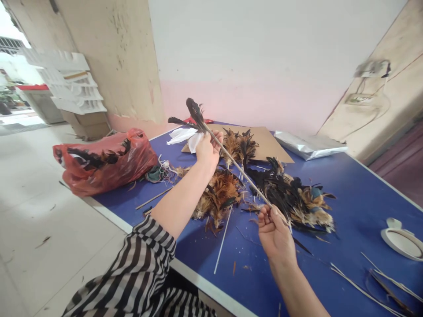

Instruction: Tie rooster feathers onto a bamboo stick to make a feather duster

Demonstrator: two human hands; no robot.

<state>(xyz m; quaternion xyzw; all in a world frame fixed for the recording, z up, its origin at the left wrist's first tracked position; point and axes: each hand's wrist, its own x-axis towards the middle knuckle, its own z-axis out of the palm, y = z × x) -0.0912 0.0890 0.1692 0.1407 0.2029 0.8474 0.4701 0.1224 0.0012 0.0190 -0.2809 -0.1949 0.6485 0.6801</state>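
Observation:
A thin brown stick (246, 177) slants across the view above the table, with black feathers (195, 113) at its far end. White feathers or strips (181, 135) hang beside the black ones. My left hand (209, 147) is closed round the stick just below these feathers. Lower down, my right hand (275, 229) pinches the near end between thumb and fingers. Beneath the stick lie a heap of brown feathers (223, 193) on the left and a heap of black and tan feathers (291, 198) on the right.
The blue table (363, 198) also carries a red plastic bag (109, 163) with feathers, cardboard (271, 145), a silver packet (309, 144), a tape roll (403, 242) and pale thin sticks (363, 290). A tangle of string (163, 169) lies by the bag. Foam trays (74, 83) are stacked beyond.

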